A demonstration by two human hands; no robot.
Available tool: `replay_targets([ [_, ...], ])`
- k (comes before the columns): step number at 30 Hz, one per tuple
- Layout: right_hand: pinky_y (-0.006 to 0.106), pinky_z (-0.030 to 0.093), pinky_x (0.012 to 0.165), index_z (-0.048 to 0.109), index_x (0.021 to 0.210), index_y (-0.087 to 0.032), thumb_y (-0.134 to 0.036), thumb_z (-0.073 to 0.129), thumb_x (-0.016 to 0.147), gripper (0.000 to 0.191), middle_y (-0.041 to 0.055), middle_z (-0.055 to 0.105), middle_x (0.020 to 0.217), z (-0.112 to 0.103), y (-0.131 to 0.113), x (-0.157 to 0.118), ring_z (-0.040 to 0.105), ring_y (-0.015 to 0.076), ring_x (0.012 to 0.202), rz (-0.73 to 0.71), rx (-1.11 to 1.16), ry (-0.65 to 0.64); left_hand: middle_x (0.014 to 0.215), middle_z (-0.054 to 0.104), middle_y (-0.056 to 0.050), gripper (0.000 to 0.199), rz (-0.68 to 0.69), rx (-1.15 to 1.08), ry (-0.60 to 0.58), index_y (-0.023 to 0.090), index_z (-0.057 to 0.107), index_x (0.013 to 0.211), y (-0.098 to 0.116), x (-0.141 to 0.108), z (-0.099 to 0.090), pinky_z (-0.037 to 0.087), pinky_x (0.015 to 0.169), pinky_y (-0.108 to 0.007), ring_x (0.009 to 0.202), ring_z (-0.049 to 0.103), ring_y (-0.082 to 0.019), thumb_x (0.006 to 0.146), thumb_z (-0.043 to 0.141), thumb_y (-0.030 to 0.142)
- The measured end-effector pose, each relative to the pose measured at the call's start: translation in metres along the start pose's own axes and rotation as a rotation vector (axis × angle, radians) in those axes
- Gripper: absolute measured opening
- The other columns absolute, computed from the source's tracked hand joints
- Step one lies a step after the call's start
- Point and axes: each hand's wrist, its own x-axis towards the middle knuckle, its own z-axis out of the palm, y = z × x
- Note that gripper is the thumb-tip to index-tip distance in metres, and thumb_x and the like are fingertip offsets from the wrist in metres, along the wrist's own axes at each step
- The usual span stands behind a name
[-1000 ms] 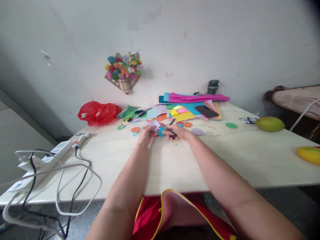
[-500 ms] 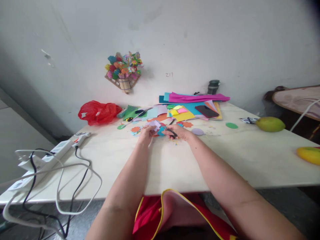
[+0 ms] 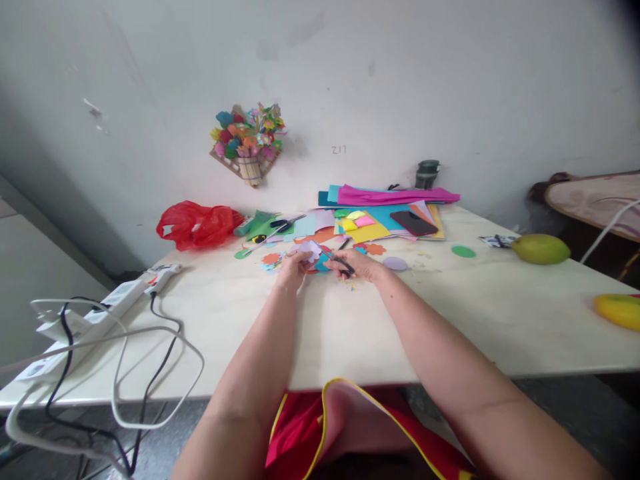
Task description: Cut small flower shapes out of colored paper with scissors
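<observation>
Over the middle of the table my left hand [image 3: 295, 265] pinches a lilac paper cutout [image 3: 311, 249] with a scalloped edge. My right hand [image 3: 357, 264] is closed round the dark handles of a pair of scissors [image 3: 345, 269], whose blades point left toward the lilac paper. Beneath and between the hands lie blue and orange paper pieces, partly hidden. Tiny paper scraps [image 3: 351, 284] are scattered just below the scissors. An orange scalloped cutout [image 3: 271, 258] lies left of my left hand, and a lilac paper circle [image 3: 395, 263] sits right of my right hand.
Behind the hands are coloured paper sheets [image 3: 373, 233], a phone [image 3: 414, 223] and a second pair of scissors [image 3: 283, 225]. A red plastic bag [image 3: 197, 225] stands back left; a power strip [image 3: 107, 313] with cables lies left. Right are a green paper circle [image 3: 463, 251] and a mango [image 3: 541, 249].
The scissor blades have shifted slightly at the edge of the lilac paper. Both hands stay in nearly the same place, and the other things have not moved.
</observation>
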Motion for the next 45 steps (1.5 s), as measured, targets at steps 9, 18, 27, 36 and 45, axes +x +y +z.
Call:
replay_targets([
  [9,0.015,0.033,0.038,0.062,0.073,-0.015,-0.027,0.086,0.085,0.03,-0.0029,0.06,0.051,-0.0006,0.0033,0.003,0.049,0.0057,0.04,-0.003,0.008,-0.011,0.076,0.075,-0.004,0.022,-0.003,-0.02,-0.01,0.014,0.069,0.073,-0.0034,0.0051,-0.0043,0.06,0.077,-0.033,0.069,0.071,-0.017,0.055,0.081,0.009],
  [18,0.015,0.035,0.038,0.063,0.076,-0.015,-0.026,0.084,0.087,0.027,-0.0033,0.059,0.049,-0.0007,0.0039,0.004,0.048,0.0057,0.039,-0.02,0.019,-0.017,0.075,0.076,-0.004,0.021,-0.004,-0.052,-0.026,0.015,0.069,0.072,-0.0039,0.0064,-0.0053,0.061,0.075,-0.031,0.069,0.072,-0.017,0.056,0.081,0.008],
  [27,0.016,0.034,0.038,0.061,0.072,-0.015,-0.026,0.086,0.084,0.029,-0.0033,0.058,0.048,0.0007,0.0032,0.0037,0.046,0.0056,0.037,-0.036,0.029,-0.017,0.075,0.076,-0.005,0.02,-0.001,-0.053,-0.007,0.013,0.07,0.072,-0.0028,0.0042,-0.0028,0.06,0.075,-0.03,0.069,0.072,-0.017,0.056,0.079,0.007],
  [36,0.015,0.035,0.038,0.061,0.072,-0.016,-0.026,0.086,0.083,0.029,-0.0039,0.057,0.047,0.0009,0.0022,0.0037,0.045,0.0058,0.038,-0.021,0.036,-0.028,0.075,0.076,-0.003,0.022,-0.002,-0.061,-0.007,0.015,0.07,0.073,-0.0019,0.004,-0.0022,0.062,0.074,-0.031,0.071,0.073,-0.018,0.055,0.078,0.006],
  [45,0.015,0.034,0.037,0.061,0.069,-0.015,-0.022,0.086,0.083,0.029,-0.0035,0.056,0.045,0.0022,-0.0029,-0.0013,0.045,0.0058,0.037,-0.011,0.035,-0.017,0.074,0.077,-0.004,0.022,0.001,-0.082,0.002,0.016,0.069,0.07,-0.0009,0.0023,-0.0012,0.063,0.069,-0.029,0.07,0.072,-0.018,0.052,0.077,0.005],
])
